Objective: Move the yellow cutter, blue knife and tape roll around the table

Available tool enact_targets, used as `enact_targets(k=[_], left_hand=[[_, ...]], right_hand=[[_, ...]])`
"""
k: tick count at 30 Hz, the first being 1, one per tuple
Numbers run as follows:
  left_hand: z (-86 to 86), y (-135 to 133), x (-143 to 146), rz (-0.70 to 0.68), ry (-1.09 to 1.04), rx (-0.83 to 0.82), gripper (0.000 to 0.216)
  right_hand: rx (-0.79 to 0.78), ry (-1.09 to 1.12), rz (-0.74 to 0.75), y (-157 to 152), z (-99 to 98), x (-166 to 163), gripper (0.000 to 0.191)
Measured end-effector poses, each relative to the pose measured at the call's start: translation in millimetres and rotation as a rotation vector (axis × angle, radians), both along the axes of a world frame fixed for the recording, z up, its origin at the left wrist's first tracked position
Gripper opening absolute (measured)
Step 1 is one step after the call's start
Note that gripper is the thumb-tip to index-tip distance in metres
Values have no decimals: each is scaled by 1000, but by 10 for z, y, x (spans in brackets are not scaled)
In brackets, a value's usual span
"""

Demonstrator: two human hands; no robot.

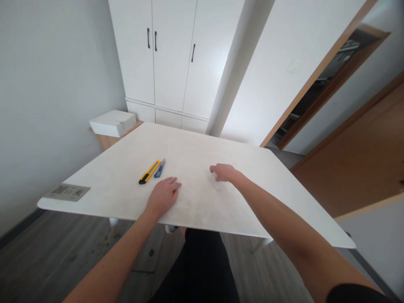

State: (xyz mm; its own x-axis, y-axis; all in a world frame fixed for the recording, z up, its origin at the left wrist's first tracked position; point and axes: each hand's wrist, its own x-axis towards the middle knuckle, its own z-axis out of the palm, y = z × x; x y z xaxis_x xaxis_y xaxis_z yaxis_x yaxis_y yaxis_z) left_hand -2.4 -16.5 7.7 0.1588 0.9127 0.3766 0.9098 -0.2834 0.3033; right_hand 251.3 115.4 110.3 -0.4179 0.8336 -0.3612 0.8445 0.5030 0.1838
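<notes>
On the white table (192, 147), my left hand (163, 195) rests palm down near the front edge, fingers stretched and holding nothing. Just beyond it lie a yellow utility knife (149, 172) with a black end and a smaller blue utility knife (160, 168), side by side and apart from my fingers. Farther right, my right hand (223, 172) is closed low over the tabletop. A small whitish piece (214, 175) shows at its fingertips; most of it is hidden, and its kind is unclear.
A printed label (67, 192) is stuck at the table's left corner. Behind that side, a white box (112, 121) sits on a wooden stand (109, 142). White cabinets (172, 54) stand past the far edge. A brown wooden door (356, 168) is at the right.
</notes>
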Motion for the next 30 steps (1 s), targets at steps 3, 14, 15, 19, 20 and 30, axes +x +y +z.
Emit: enact_targets(k=[3,14,15,19,20,30], left_hand=[[-10,10,-9,-5,-18,6,36],[-43,33,-17,-1,9,13,37],[-42,33,-20,0,7,10,37],[-40,29,-29,-4,-7,8,37],[-41,29,-31,-7,-13,11,38],[-66,46,-55,-18,-5,16,40]], right_hand=[[-11,-12,4,20,-18,36,52],[-118,-7,1,35,-65,8,60],[-123,4,-12,32,-51,13,64],[-143,69,-113,-6,26,178,85],[-135,98,-140,-29,38,267,89],[221,401,-393,-715,-549,1519,41]])
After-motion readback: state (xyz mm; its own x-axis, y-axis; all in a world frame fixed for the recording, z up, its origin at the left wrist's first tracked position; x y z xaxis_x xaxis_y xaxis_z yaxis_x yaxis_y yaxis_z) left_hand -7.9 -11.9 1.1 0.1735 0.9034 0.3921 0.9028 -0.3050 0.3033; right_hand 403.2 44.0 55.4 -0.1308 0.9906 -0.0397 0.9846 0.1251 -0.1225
